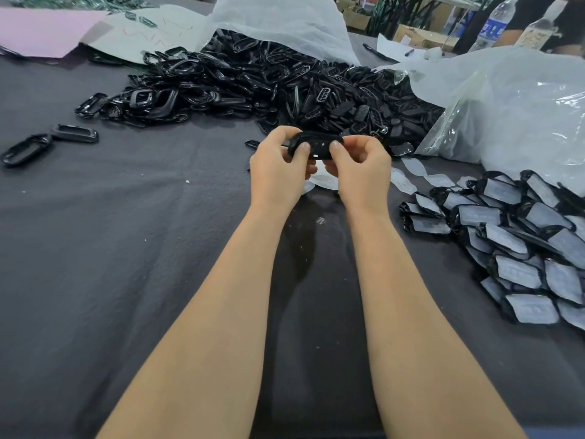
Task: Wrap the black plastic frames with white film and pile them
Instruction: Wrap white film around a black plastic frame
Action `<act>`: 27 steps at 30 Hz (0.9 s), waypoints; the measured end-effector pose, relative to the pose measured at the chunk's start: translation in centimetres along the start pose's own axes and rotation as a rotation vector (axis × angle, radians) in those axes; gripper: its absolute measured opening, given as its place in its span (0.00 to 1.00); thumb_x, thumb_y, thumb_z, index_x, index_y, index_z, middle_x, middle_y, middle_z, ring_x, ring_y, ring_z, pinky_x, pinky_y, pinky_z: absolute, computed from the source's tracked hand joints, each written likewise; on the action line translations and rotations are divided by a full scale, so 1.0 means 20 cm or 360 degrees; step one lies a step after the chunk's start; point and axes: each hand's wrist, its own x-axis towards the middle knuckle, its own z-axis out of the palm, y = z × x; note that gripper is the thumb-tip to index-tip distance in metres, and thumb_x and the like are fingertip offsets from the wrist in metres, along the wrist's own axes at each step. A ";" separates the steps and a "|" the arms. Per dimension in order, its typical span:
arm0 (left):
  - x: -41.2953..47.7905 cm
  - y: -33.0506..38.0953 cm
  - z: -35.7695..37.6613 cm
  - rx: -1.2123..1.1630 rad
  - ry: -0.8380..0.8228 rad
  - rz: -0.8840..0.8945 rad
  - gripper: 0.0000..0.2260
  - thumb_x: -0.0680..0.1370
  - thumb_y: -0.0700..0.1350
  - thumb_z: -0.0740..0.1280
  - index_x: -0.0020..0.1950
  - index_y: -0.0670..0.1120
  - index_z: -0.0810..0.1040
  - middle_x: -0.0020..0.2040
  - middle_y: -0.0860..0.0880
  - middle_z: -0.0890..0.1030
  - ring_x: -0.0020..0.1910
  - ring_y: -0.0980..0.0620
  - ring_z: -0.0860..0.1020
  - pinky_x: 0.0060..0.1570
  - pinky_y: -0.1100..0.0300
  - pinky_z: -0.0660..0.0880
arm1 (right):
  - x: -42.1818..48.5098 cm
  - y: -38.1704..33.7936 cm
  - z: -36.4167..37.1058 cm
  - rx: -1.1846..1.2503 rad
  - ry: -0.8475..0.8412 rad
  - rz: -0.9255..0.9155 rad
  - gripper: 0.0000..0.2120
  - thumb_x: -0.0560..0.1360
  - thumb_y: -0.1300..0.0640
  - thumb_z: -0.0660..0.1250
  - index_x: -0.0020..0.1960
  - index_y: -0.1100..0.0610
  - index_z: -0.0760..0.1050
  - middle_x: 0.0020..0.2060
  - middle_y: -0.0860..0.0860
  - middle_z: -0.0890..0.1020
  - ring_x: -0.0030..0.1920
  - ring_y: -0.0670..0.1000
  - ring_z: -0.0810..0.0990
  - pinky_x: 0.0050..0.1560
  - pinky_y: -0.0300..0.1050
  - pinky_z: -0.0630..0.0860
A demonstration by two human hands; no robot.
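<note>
A black plastic frame [317, 146] is held above the dark surface [126, 248] between both hands: it is gripped at one end by the left hand [278, 172] and at the other by the right hand [361, 172], fingers curled round it. A heap of bare frames [253, 87] is seen beyond; wrapped frames [512, 248] are piled at the right.

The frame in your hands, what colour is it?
Black; the frame shows best in the head view.

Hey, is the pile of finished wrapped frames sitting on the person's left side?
No, the wrapped frames are piled at the right; only bare black frames lie on the left.
</note>
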 end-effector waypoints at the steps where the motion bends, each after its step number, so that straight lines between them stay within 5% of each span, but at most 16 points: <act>1: 0.01 0.00 -0.01 -0.0039 0.0059 -0.0025 0.07 0.80 0.37 0.63 0.50 0.51 0.73 0.38 0.48 0.81 0.32 0.60 0.80 0.40 0.64 0.79 | 0.01 0.00 -0.01 0.0007 -0.0011 0.0008 0.02 0.76 0.62 0.66 0.47 0.57 0.74 0.40 0.51 0.80 0.43 0.53 0.82 0.53 0.53 0.79; 4: 0.03 -0.01 -0.03 -0.0232 0.0325 -0.0141 0.09 0.80 0.37 0.63 0.46 0.52 0.72 0.35 0.51 0.80 0.32 0.58 0.80 0.43 0.60 0.79 | 0.03 0.00 -0.07 -0.0375 -0.0031 -0.0086 0.04 0.75 0.61 0.65 0.50 0.56 0.77 0.43 0.50 0.81 0.46 0.49 0.80 0.55 0.48 0.77; 7: 0.05 -0.01 -0.05 -0.0494 0.0556 -0.0261 0.07 0.80 0.37 0.62 0.48 0.49 0.71 0.38 0.49 0.78 0.30 0.60 0.78 0.34 0.66 0.76 | 0.02 -0.01 -0.09 -0.0744 -0.0220 -0.0176 0.06 0.74 0.61 0.65 0.49 0.56 0.80 0.43 0.49 0.82 0.43 0.45 0.76 0.46 0.35 0.71; 10: 0.06 -0.01 -0.06 -0.0631 0.0663 -0.0309 0.06 0.80 0.37 0.62 0.48 0.48 0.71 0.37 0.48 0.78 0.31 0.58 0.78 0.33 0.67 0.75 | -0.01 -0.04 -0.05 -0.1021 -0.0570 -0.0252 0.10 0.73 0.60 0.66 0.53 0.53 0.80 0.48 0.51 0.79 0.47 0.49 0.75 0.47 0.38 0.68; 13: 0.06 -0.01 -0.06 -0.0665 0.0688 -0.0317 0.04 0.80 0.37 0.62 0.50 0.45 0.72 0.36 0.48 0.78 0.31 0.58 0.78 0.33 0.66 0.75 | -0.04 -0.04 -0.02 -0.1443 -0.0950 -0.0299 0.19 0.73 0.60 0.65 0.61 0.45 0.77 0.61 0.56 0.72 0.62 0.58 0.70 0.62 0.49 0.70; 16: 0.05 -0.01 -0.06 -0.0667 0.0664 -0.0326 0.04 0.80 0.37 0.62 0.50 0.46 0.72 0.38 0.47 0.79 0.32 0.58 0.78 0.33 0.67 0.75 | -0.05 -0.02 0.03 -0.1553 -0.0833 -0.0374 0.15 0.77 0.57 0.64 0.61 0.45 0.77 0.62 0.56 0.70 0.64 0.61 0.67 0.65 0.50 0.66; 20: 0.04 0.00 -0.05 -0.0621 0.0590 -0.0310 0.07 0.80 0.38 0.62 0.47 0.49 0.71 0.40 0.46 0.79 0.33 0.58 0.78 0.34 0.67 0.75 | -0.05 0.00 0.05 -0.1117 -0.0533 -0.0392 0.10 0.78 0.55 0.64 0.56 0.54 0.81 0.56 0.56 0.76 0.57 0.56 0.73 0.57 0.44 0.67; 24: 0.03 0.00 -0.04 -0.0560 0.0530 -0.0278 0.07 0.81 0.38 0.62 0.46 0.50 0.71 0.40 0.48 0.79 0.33 0.59 0.78 0.35 0.67 0.76 | -0.03 -0.03 0.01 -0.0345 -0.0243 -0.0116 0.03 0.76 0.62 0.65 0.47 0.56 0.77 0.39 0.49 0.80 0.37 0.45 0.77 0.45 0.42 0.75; 27: 0.03 -0.01 -0.03 -0.0494 0.0483 -0.0250 0.04 0.80 0.38 0.62 0.50 0.47 0.72 0.38 0.48 0.79 0.32 0.58 0.78 0.35 0.67 0.76 | -0.02 -0.04 -0.03 0.0129 -0.0202 0.0121 0.06 0.76 0.65 0.64 0.45 0.55 0.73 0.35 0.49 0.79 0.26 0.40 0.74 0.32 0.34 0.73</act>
